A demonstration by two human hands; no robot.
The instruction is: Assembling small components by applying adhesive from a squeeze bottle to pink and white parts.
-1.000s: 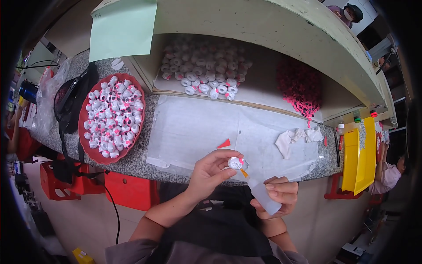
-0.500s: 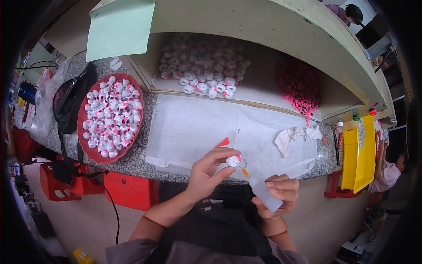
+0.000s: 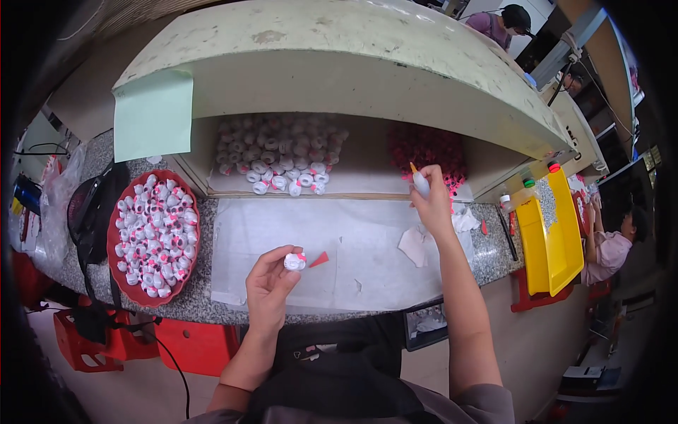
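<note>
From my remote place, I see the left hand [image 3: 272, 286] pinching a small white piece [image 3: 295, 262] with pink on it, above the white sheet [image 3: 282, 226], toward the front edge of the counter [image 3: 205, 279]. The right hand [image 3: 433, 194] grips a white bottle [image 3: 421, 185] with its orange tip upward, beyond the back edge of the sheet, at the pink pile [image 3: 417, 145]; whether it touches this pile, I cannot tell. One red bowl [image 3: 113, 261] stands left of the sheet.
</note>
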